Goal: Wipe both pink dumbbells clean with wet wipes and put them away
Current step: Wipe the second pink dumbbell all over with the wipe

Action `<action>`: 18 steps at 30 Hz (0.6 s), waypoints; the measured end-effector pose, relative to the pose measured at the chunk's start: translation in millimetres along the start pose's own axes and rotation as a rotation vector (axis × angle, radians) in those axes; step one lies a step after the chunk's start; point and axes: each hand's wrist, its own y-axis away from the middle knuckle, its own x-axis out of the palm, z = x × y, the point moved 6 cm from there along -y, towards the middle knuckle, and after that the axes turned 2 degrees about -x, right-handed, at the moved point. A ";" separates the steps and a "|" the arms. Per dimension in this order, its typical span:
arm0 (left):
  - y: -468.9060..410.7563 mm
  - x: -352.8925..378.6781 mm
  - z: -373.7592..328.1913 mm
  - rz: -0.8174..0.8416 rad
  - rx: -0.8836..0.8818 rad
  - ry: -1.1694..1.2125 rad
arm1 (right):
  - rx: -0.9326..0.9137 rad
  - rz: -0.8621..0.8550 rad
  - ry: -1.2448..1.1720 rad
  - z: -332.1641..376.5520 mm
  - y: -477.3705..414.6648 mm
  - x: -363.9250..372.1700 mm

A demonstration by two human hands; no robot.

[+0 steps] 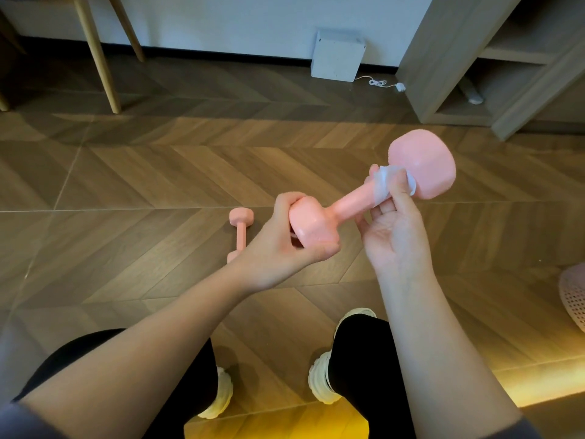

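Note:
I hold one pink dumbbell (351,204) in the air, tilted with its far head up to the right. My left hand (285,242) grips its near head. My right hand (392,229) pinches a white wet wipe (384,182) around the handle, right below the far head. The second pink dumbbell (240,231) lies on the wooden floor to the left, its near end hidden behind my left wrist.
A grey open shelf unit (493,68) stands at the back right. A white box (337,55) with a cable leans on the wall. Wooden chair legs (98,55) stand at the back left. A pink perforated basket (574,296) shows at the right edge. My knees and shoes are below.

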 end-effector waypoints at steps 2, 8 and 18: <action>-1.4 6.6 -0.2 0.135 -0.088 0.281 | 0.005 0.024 -0.036 1.2 -0.2 1.4; 2.0 19.3 16.9 0.371 -0.543 0.809 | 0.001 0.128 0.048 -1.0 4.4 10.4; 7.3 16.3 14.1 0.461 -0.699 1.015 | -0.019 0.267 0.479 -40.7 25.2 26.9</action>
